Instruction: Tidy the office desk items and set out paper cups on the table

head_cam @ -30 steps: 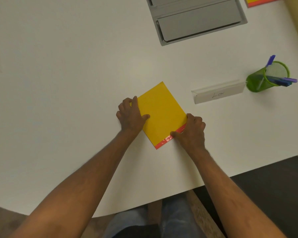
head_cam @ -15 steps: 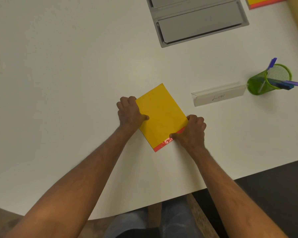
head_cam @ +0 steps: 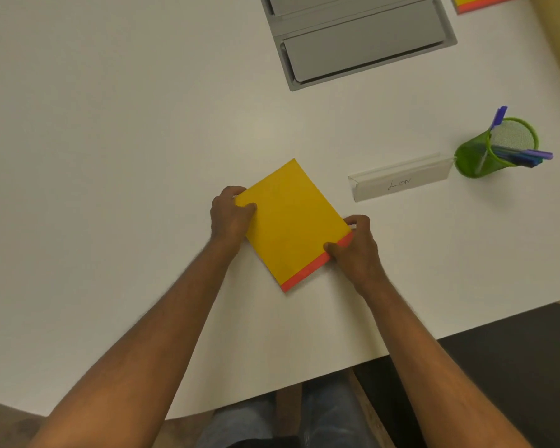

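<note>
Your left hand (head_cam: 228, 215) and right hand (head_cam: 356, 250) pinch opposite sides of a yellow pad (head_cam: 293, 223) lying tilted on the white desk (head_cam: 110, 156), near its front edge. Keep both grips even and turn it square, well short of the nameplate (head_cam: 401, 181) on the right.

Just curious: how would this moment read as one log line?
both hands grip yellow notepad | left hand on side edge | right hand at red binding | notepad flat on table
</note>
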